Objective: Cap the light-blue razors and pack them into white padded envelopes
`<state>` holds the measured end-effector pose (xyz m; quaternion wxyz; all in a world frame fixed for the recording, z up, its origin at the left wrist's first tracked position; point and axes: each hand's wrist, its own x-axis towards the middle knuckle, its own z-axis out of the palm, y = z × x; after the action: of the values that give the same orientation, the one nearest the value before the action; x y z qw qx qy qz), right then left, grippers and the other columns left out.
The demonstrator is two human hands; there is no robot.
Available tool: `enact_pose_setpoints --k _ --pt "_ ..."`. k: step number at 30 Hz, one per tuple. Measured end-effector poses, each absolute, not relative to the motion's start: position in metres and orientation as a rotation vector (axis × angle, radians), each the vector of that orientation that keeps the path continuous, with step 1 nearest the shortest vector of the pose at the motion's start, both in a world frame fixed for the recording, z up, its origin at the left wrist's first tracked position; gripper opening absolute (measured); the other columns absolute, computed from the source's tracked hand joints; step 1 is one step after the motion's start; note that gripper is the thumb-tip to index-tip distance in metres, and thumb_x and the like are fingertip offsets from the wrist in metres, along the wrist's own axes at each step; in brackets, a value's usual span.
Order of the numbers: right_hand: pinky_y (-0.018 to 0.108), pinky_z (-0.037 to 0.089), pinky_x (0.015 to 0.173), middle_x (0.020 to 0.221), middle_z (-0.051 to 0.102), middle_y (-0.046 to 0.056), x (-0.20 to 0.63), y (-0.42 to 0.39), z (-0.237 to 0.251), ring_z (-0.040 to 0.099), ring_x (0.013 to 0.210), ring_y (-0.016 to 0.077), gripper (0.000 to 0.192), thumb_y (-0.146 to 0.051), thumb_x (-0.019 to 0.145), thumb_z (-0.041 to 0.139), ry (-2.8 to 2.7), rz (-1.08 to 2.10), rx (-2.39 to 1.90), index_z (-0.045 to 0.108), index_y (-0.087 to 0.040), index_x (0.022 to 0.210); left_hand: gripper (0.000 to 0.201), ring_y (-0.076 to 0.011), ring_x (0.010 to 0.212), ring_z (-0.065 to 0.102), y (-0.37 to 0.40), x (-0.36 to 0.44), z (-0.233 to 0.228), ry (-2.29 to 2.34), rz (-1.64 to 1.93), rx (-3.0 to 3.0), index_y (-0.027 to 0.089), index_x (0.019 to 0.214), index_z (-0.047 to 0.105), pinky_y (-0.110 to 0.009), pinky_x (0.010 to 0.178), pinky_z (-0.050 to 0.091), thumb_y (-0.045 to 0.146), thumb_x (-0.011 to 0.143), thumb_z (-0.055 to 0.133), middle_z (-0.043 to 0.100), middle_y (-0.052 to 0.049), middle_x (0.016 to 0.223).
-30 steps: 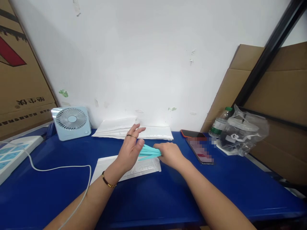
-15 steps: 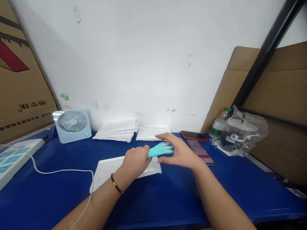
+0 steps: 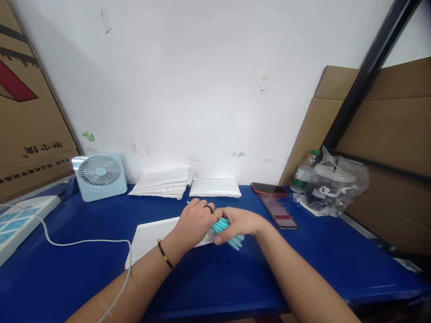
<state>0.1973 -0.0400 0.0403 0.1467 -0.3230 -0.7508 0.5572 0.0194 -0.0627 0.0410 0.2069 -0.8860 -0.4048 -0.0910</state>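
Note:
A bundle of thin teal sticks [image 3: 236, 241] is held over the middle of the table; their exact kind does not show. My left hand [image 3: 197, 222] is closed round the bundle, covering most of it, with one tip poking out beyond the knuckles. From the right, my right hand [image 3: 237, 223] grips the same bundle, fingers over it and thumb along its near side, touching the left hand. Loose ends fan out below the right palm. Under the hands a white padded mailer [image 3: 153, 237] lies flat, partly hidden by my left forearm.
Against the wall lie a stack of white mailers [image 3: 160, 181] and a smaller white packet [image 3: 215, 187]. A blue fan [image 3: 100, 172] and a power strip [image 3: 27, 222] with a white cable stand left. Two phones [image 3: 279, 211], a bottle [image 3: 304, 172] and a bagged cup [image 3: 332, 188] are right.
My right hand has closed in from the right, going from spread fingers to a grip on the teal bundle. The bundle now slants down to the right.

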Motion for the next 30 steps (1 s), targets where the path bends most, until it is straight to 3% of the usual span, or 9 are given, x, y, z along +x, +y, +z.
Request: enact_pose_setpoints --k 5,11,13,15,18,21,24,27,30 --pt "0.029 0.052 0.055 0.072 0.065 0.006 0.177 -0.035 0.012 0.065 0.063 0.0189 0.033 -0.033 0.062 0.072 -1.656 2.411 -0.741 0.057 -0.010 0.080 0.018 -0.0187 0.078 0.049 -0.065 0.013 0.038 -1.000 -0.281 -2.442 0.020 0.082 0.057 -0.034 0.073 0.034 0.018 0.088 0.039 0.057 -0.005 0.079" --pt "0.020 0.044 0.040 0.049 0.054 -0.003 0.168 -0.043 0.011 0.049 0.040 0.0078 0.023 -0.025 0.065 0.071 -1.481 2.506 -0.702 0.055 -0.010 0.075 0.012 -0.0183 0.084 0.051 -0.057 0.005 0.033 -1.006 -0.453 -2.418 0.024 0.091 0.058 -0.035 0.080 0.036 0.021 0.085 0.048 0.058 -0.003 0.083" --pt "0.020 0.043 0.039 0.050 0.054 -0.002 0.171 -0.042 0.013 0.050 0.041 0.0081 0.024 -0.024 0.064 0.073 -1.525 2.307 -0.834 0.054 -0.012 0.071 0.037 -0.0226 0.105 0.048 -0.055 -0.002 0.034 -1.213 -0.623 -2.358 0.027 0.117 0.049 -0.039 0.093 0.032 0.030 0.081 0.055 0.055 -0.007 0.108" --pt "0.019 0.042 0.038 0.050 0.054 -0.002 0.181 -0.034 0.015 0.050 0.042 0.0086 0.026 -0.028 0.064 0.074 -1.573 2.063 -0.993 0.053 -0.012 0.070 0.083 -0.0309 0.124 0.033 -0.053 -0.015 0.033 -1.517 -0.711 -2.329 0.025 0.138 0.024 -0.046 0.099 0.027 0.046 0.068 0.065 0.035 -0.013 0.136" --pt "0.018 0.040 0.038 0.052 0.053 -0.001 0.205 -0.018 0.018 0.049 0.042 0.0075 0.029 -0.034 0.066 0.072 -1.529 1.783 -1.089 0.053 -0.012 0.071 0.115 -0.0366 0.129 0.025 -0.052 -0.036 0.027 -1.789 -0.346 -2.625 0.026 0.141 0.015 -0.046 0.096 0.034 0.057 0.046 0.072 0.015 -0.013 0.147" --pt "0.019 0.040 0.041 0.056 0.052 -0.001 0.230 -0.005 0.024 0.049 0.045 0.0070 0.031 -0.036 0.067 0.072 -1.435 1.685 -1.027 0.052 -0.013 0.073 0.089 -0.0316 0.117 0.045 -0.054 -0.041 0.019 -1.762 0.058 -2.834 0.026 0.129 0.041 -0.037 0.087 0.043 0.037 0.046 0.074 0.037 -0.011 0.138" --pt "0.019 0.039 0.042 0.057 0.050 -0.002 0.246 -0.003 0.032 0.048 0.046 0.0068 0.031 -0.036 0.068 0.071 -1.466 1.616 -0.984 0.051 -0.013 0.071 0.054 -0.0251 0.090 0.060 -0.057 -0.033 0.021 -1.694 0.115 -2.782 0.023 0.111 0.055 -0.033 0.075 0.046 0.016 0.057 0.059 0.062 -0.008 0.105" --pt "0.020 0.038 0.042 0.057 0.051 -0.002 0.255 -0.008 0.042 0.048 0.045 0.0072 0.029 -0.036 0.071 0.069 -1.646 1.521 -0.948 0.051 -0.013 0.069 0.038 -0.0238 0.078 0.062 -0.059 -0.027 0.038 -1.629 0.000 -2.667 0.026 0.096 0.058 -0.033 0.067 0.043 0.009 0.066 0.043 0.065 -0.004 0.081" --pt "0.021 0.038 0.043 0.054 0.052 -0.002 0.263 -0.015 0.051 0.048 0.044 0.0078 0.028 -0.036 0.073 0.066 -1.860 1.473 -0.921 0.052 -0.013 0.067 0.037 -0.0219 0.077 0.060 -0.059 -0.028 0.055 -1.612 -0.130 -2.664 0.026 0.099 0.055 -0.029 0.063 0.041 0.012 0.067 0.042 0.064 -0.002 0.080"
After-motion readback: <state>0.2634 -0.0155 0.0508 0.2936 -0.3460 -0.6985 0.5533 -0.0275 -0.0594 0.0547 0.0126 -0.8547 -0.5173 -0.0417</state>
